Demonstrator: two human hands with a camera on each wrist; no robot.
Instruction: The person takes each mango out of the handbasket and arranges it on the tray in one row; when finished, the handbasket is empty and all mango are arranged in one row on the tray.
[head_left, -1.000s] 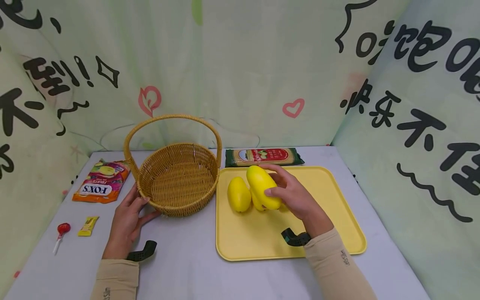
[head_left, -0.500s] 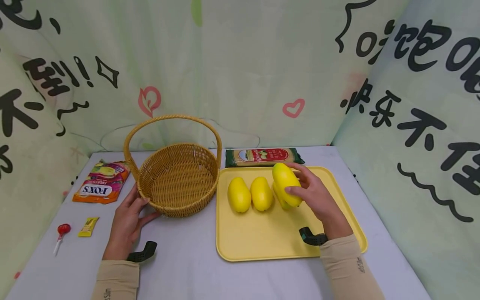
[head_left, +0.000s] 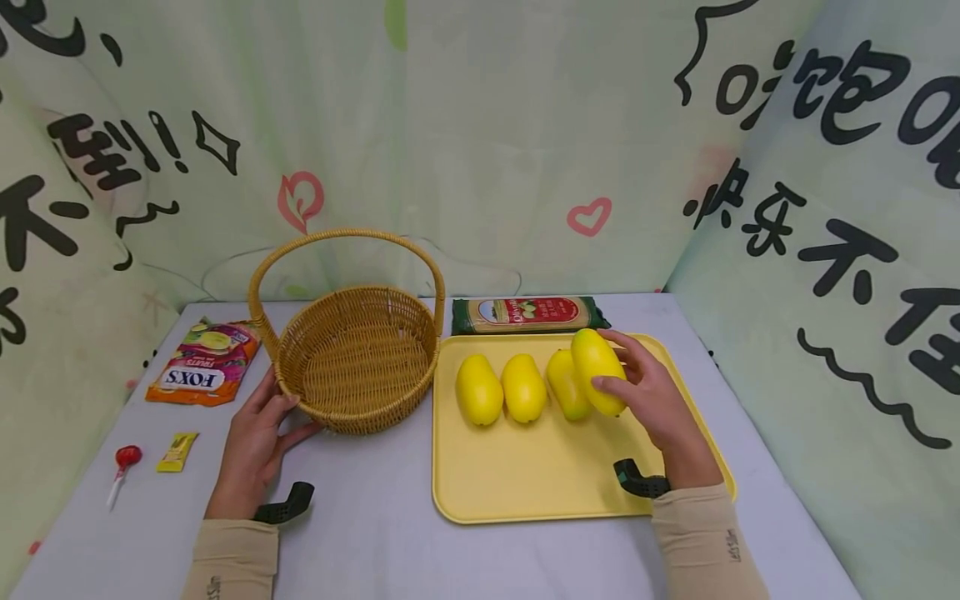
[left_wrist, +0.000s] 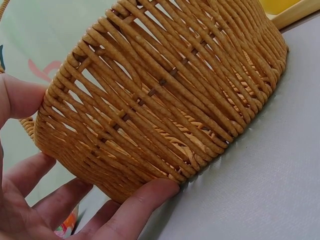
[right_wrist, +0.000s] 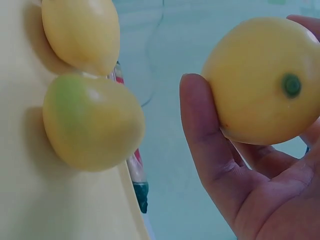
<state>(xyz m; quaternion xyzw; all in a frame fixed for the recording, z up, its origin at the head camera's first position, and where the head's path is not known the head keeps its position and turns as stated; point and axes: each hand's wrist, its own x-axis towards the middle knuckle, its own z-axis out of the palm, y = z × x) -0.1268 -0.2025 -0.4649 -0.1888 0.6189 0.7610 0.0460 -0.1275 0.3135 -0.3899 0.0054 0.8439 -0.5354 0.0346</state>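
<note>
My right hand (head_left: 651,396) holds a yellow mango (head_left: 596,371) above the tray, thumb on the near side and fingers behind it. In the right wrist view, the held mango (right_wrist: 265,82) shows its green stem spot toward the camera. Three more mangoes lie in a row on the yellow tray (head_left: 525,483): a left one (head_left: 478,389), a middle one (head_left: 523,388) and a right one (head_left: 567,385) with a greenish patch (right_wrist: 70,100). At the left, my left hand (head_left: 255,446) grips the side of a wicker basket (head_left: 356,358), its fingers spread from rim to base (left_wrist: 150,195).
A green packet with a red label (head_left: 528,314) lies behind the tray. Left of the basket are an orange and purple FOX'S candy bag (head_left: 202,367), a small yellow wrapped candy (head_left: 177,452) and a red lollipop (head_left: 127,458). A printed curtain (head_left: 487,150) encloses the table.
My right hand has carried the held mango to the right, along the row. The middle and right mangoes, hidden before, now show on the tray. The left hand and basket stay put.
</note>
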